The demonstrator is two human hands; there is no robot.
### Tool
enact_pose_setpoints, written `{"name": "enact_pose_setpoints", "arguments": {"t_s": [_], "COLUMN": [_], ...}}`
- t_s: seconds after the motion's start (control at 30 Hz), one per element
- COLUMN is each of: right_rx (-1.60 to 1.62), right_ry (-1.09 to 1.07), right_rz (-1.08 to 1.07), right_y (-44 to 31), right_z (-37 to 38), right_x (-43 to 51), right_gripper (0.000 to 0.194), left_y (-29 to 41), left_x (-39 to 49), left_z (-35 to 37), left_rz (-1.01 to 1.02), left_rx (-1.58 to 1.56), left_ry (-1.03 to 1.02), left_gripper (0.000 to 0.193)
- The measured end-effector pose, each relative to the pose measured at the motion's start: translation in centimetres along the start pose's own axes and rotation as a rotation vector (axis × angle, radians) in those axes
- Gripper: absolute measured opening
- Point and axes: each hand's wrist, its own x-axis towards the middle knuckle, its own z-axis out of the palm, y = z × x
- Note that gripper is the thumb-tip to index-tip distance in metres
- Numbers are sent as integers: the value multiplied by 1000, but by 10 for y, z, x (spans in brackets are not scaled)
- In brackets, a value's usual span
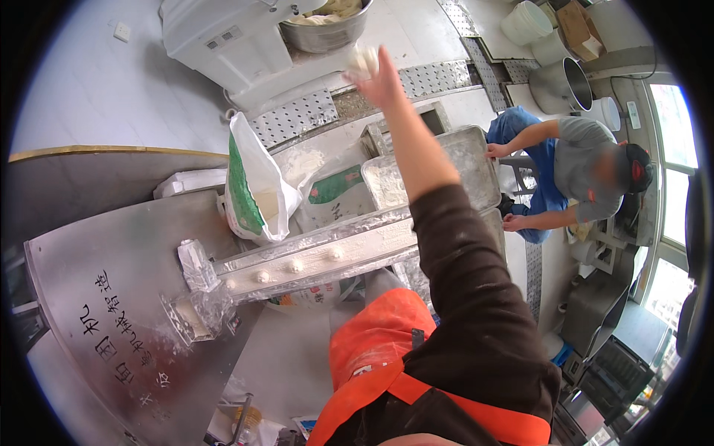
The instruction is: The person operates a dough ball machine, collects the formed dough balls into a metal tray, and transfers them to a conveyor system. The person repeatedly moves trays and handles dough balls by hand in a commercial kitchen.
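Note:
My right arm reaches forward across the picture. At its end, my right hand [376, 81], blurred by motion, has a pale lump of dough [362, 62] at its fingers, with the thumb raised. Just beyond the hand, a steel mixer bowl [329, 33] holds a mass of dough [334, 12]. Under my forearm runs a narrow floured conveyor [368, 243] of a steel dough machine [145, 267], carrying several small dough balls [295, 265]. A floured metal tray [385, 181] sits beside the conveyor, partly hidden by my arm. My left hand is out of view.
A co-worker [585, 161] sits at the right, hands at the metal trays [474, 167]. An opened flour sack [262, 189] stands beside the conveyor. The white mixer [223, 50] stands at the back left. Perforated drain covers [295, 117] cross the floor. A steel pot [558, 86] and buckets [526, 23] stand beyond.

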Motion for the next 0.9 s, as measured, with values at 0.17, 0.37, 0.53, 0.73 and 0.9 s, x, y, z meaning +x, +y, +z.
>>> {"name": "enact_pose_setpoints", "arguments": {"t_s": [0.17, 0.37, 0.53, 0.73, 0.9], "right_rx": [-270, -799, -1408, -1592, -1339], "right_ry": [94, 362, 703, 1055, 1002], "right_rz": [-170, 384, 625, 763, 783], "right_y": [-27, 104, 163, 146, 130], "right_z": [15, -104, -194, -220, -199], "right_x": [29, -222, -508, -638, -646], "right_gripper": [82, 49, 31, 26, 28], "left_y": [9, 24, 49, 66, 191], "left_x": [0, 9, 23, 24, -39], "left_z": [-1, -9, 2, -1, 43], "left_rz": [32, 93, 217, 350, 859], "left_rx": [9, 14, -36, -140, -642], "left_ry": [15, 39, 128, 315, 213], "left_gripper": [60, 61, 61, 62, 65]}}
